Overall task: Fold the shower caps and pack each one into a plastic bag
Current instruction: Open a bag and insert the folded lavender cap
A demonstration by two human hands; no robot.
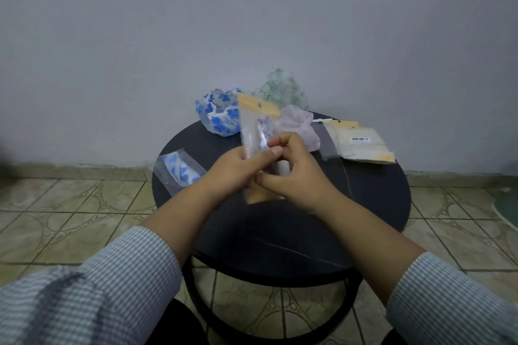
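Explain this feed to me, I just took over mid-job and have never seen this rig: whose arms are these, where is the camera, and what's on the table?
There is no machine. A person wears the single camera on the head, looking down at their own arms. The left hand and right hand both grip a clear plastic bag with a tan header, held above the round black table; something folded shows inside. On the table lie a packed bag at left, loose blue, pink and green shower caps at the back, and spare bags at right.
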